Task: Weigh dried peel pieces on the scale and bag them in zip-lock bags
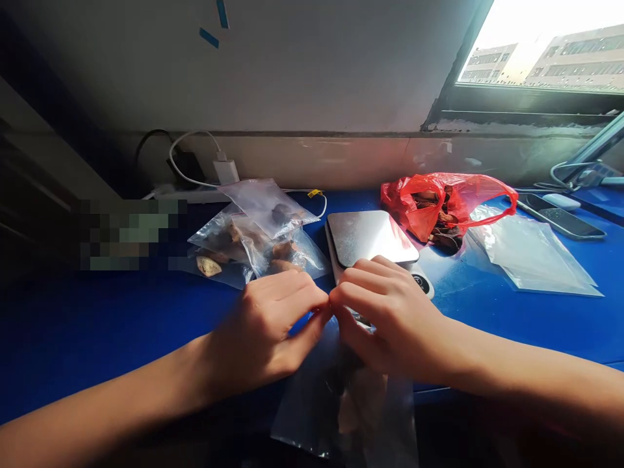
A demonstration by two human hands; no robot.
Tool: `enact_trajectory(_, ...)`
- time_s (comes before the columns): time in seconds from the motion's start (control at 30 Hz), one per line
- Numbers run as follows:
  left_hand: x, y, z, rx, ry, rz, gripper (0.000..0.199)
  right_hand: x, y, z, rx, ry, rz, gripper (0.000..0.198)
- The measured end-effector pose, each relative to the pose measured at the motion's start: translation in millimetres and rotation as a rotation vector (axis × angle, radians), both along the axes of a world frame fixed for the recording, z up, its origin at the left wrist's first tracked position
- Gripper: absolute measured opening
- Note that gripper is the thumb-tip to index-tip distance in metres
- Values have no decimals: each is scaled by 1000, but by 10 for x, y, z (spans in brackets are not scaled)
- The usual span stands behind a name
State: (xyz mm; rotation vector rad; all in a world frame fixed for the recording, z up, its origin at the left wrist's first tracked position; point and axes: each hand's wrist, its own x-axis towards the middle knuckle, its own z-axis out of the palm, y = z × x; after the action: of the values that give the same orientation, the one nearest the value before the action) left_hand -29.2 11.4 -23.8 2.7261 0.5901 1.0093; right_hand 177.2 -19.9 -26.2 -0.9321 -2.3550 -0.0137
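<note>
- Pinching: left hand (280,325) and right hand (390,312), fingers drawn tight to the thumbs, tips meeting on the top edge of one clear plastic bag (358,406).
- Clear plastic bag: at 6 o'clock from the hands, hanging, its lower part seemingly past the near edge of the blue tabletop (492,331); brown and dark pieces inside, dimly seen.
- Risk, drop: a slipping pinch could let the loaded bag fall off the edge.
- Risk, spill: an unsealed mouth, if tilted, could shed pieces; the seal is hidden by the fingers.
- Risk, knock: right knuckles, near the digital scale (373,237) at 1 o'clock, could nudge it.
- Pose: backs of hands uppermost, knuckles arched; left forearm from 8 o'clock, right from 4.
- Nearby: filled clear bags (266,224), 10 to 11 o'clock; red carrier bag (422,221), 2 o'clock.
</note>
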Motion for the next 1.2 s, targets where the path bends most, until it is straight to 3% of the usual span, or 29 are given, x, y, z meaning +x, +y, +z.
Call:
enact_trajectory(0.1,-7,-4,33,19,-10,-7,17,-11,5,9,-4,18,1,15)
enact_trajectory(0.23,-65,43,131,-76,-65,43,14,79,74,68,19,122,19,10)
enact_trajectory(0.53,-356,256,425,-162,-242,177,13,337,201,329,25,319,-64,13)
enact_trajectory(0.73,-388,346,445,-336,-312,227,14,479,336,272,-41,437,-150,11)
enact_trajectory(0.83,-521,481,508,-398,-480,344,8,660,436,239,-49,533,-263,11)
enact_trajectory(0.93,-651,656,563,-505,-778,446,11,769,464,265,-28,624,-321,12)
enact_trajectory(1.2,-803,960,419,-765,-827,552,27,524,223,347,31,364,-153,15)
